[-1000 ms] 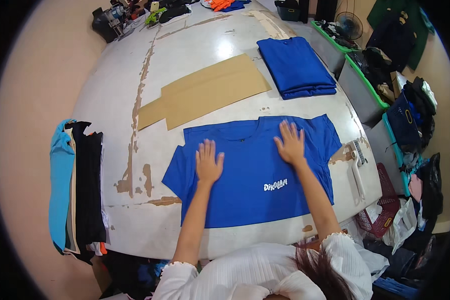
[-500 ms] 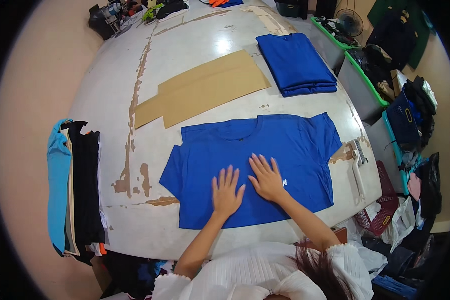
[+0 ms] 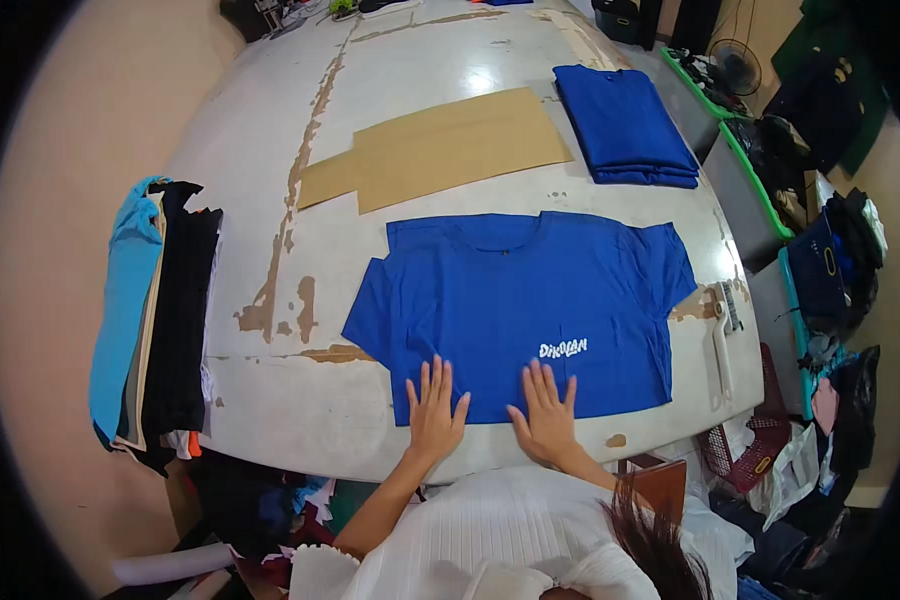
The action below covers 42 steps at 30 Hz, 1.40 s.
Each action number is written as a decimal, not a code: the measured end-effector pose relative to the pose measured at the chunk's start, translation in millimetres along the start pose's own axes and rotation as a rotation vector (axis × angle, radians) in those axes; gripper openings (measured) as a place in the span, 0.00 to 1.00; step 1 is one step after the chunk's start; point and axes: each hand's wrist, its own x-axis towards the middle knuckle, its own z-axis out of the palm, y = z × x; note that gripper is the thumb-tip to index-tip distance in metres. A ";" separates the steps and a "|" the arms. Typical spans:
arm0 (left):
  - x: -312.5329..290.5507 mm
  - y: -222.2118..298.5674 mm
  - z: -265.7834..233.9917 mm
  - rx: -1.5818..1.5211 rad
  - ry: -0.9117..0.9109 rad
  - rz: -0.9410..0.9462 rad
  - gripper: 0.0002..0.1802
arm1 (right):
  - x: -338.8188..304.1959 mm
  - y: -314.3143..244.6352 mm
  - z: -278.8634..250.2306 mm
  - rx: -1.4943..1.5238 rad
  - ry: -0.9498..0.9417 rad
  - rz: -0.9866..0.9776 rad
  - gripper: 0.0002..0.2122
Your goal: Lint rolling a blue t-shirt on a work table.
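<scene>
A blue T-shirt (image 3: 510, 300) lies spread on the worn white table, its collar pointing away from me and a small white print on its lower right part. My left hand (image 3: 436, 412) rests flat on the lower left edge of the shirt, fingers stretched out. Flat on the lower edge too, to the right and below the print, is my right hand (image 3: 547, 415), its fingers spread. Neither hand grips the cloth. Beyond the shirt lies a tan cardboard template (image 3: 460, 140) with a narrow tab at its left end.
Folded blue shirts (image 3: 625, 125) are stacked at the far right of the table (image 3: 260, 400). A white-handled brush-like tool (image 3: 723, 345) lies by the right edge. Black and light-blue garments (image 3: 180, 320) hang over the left edge. Filled bins (image 3: 755, 170) and a maroon basket (image 3: 745, 450) stand to the right.
Both hands have slid down the shirt toward me, to its lower edge. The white print, partly covered before, now shows whole. The view has shifted slightly.
</scene>
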 end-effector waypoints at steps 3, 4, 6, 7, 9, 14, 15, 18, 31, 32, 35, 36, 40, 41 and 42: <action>8.0 -6.9 -3.2 0.031 -0.007 0.020 0.30 | 15.5 2.7 0.0 -0.023 0.027 -0.024 0.26; 7.2 -19.4 -6.8 0.072 0.000 0.017 0.29 | 16.7 18.0 -1.6 -0.033 0.010 0.044 0.25; -4.5 -44.6 -17.9 0.193 0.038 0.012 0.29 | 12.9 54.9 -18.0 -0.165 0.084 0.193 0.25; -10.9 -55.0 -21.9 0.168 0.044 -0.048 0.28 | 7.1 77.3 -22.3 -0.240 0.140 0.268 0.25; -21.7 -65.1 -28.9 0.204 0.032 -0.109 0.28 | -7.8 111.8 -40.4 -0.210 0.251 0.424 0.24; -30.5 -69.9 -31.2 -0.015 0.165 -0.201 0.25 | -36.9 145.4 -56.9 -0.156 0.360 0.611 0.22; -31.4 -71.6 -30.2 -0.085 0.235 -0.235 0.23 | -43.1 149.9 -55.9 -0.105 0.448 0.573 0.20; -32.9 -68.9 -33.3 -0.320 0.402 -0.421 0.17 | -51.1 140.6 -60.1 -0.097 0.519 0.644 0.13; -14.0 -102.1 -69.9 -0.515 0.186 -0.176 0.11 | 3.1 169.6 -104.5 0.047 0.319 0.255 0.09; 14.3 -92.0 -63.9 -0.503 0.293 -0.105 0.12 | 34.7 166.1 -97.2 0.054 0.390 0.085 0.09; 81.8 -79.7 -39.1 -0.179 0.463 -0.043 0.13 | 114.7 137.3 -68.9 0.041 0.516 0.076 0.14; 97.0 -76.0 -29.5 -0.049 0.467 -0.066 0.15 | 131.7 137.0 -56.4 -0.022 0.557 0.054 0.15; 110.3 -81.8 2.0 0.142 0.457 -0.177 0.16 | 153.4 138.9 -12.5 -0.203 0.603 0.047 0.14; 109.5 -80.2 3.2 0.138 0.469 -0.185 0.15 | 153.5 140.9 -10.6 -0.127 0.594 0.073 0.13; 114.6 -80.4 2.1 0.137 0.473 -0.181 0.15 | 155.7 145.2 -11.3 -0.089 0.596 0.070 0.13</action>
